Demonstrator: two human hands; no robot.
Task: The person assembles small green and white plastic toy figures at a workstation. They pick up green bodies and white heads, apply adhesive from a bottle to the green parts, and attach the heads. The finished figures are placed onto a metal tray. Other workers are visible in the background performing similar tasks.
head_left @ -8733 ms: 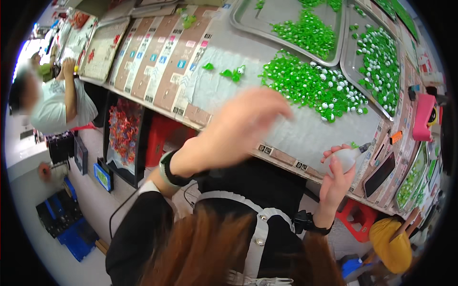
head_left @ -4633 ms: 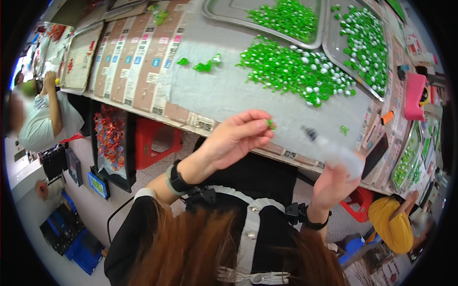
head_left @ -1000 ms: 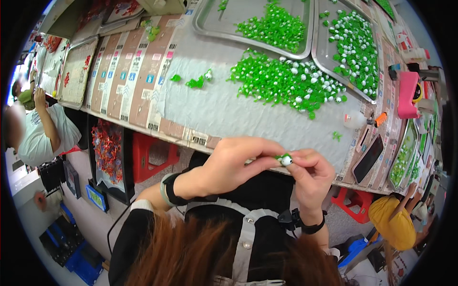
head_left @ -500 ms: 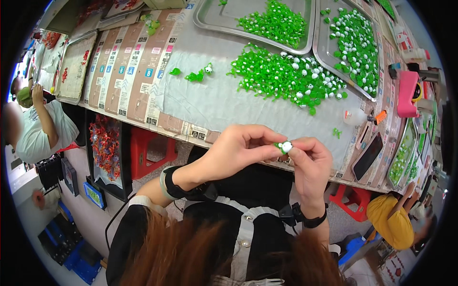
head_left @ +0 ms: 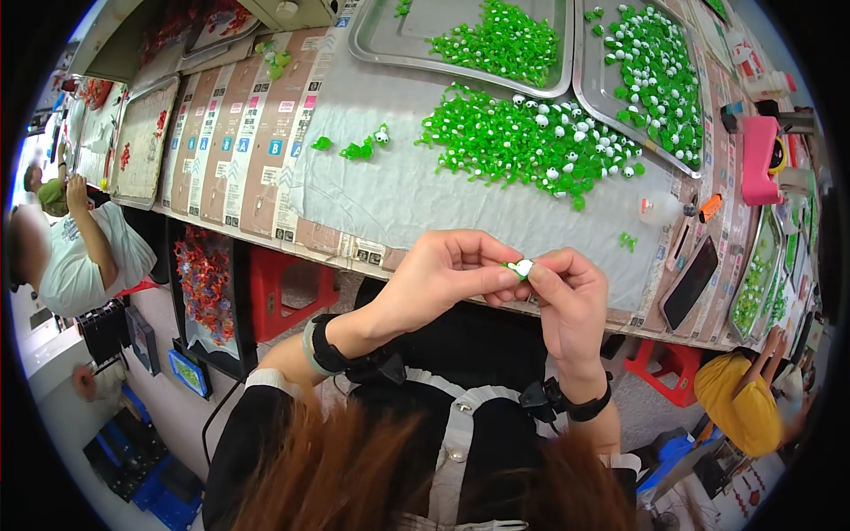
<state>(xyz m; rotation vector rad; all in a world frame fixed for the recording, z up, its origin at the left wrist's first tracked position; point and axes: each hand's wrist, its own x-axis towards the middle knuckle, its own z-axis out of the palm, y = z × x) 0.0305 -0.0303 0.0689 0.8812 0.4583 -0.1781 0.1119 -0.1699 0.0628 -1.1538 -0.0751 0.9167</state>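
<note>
A small green-and-white plastic figure (head_left: pixel 523 267) is pinched between the fingertips of both hands, just past the table's near edge. My left hand (head_left: pixel 450 276) grips its green side with thumb and forefinger. On the white, rounded part, the thumb and fingers of my right hand (head_left: pixel 569 296) are closed. My fingers cover much of the piece. Beyond my hands lies a heap of green figure pieces (head_left: pixel 482 133), with white eyed heads (head_left: pixel 580 137) mixed in at its right side. A few loose green pieces (head_left: pixel 358 150) rest to the left on the pale cloth (head_left: pixel 372 199).
Two metal trays (head_left: pixel 567 84) of green pieces stand at the back. On the right are a phone (head_left: pixel 691 285), a small bottle with an orange tip (head_left: pixel 662 211) and a pink tape dispenser (head_left: pixel 760 164). Other people sit at left (head_left: pixel 84 257) and right (head_left: pixel 735 403).
Both hands keep hold of the figure and have shifted slightly left in the picture. The piece looks slightly turned between the fingertips. The whole view has tilted a little.
</note>
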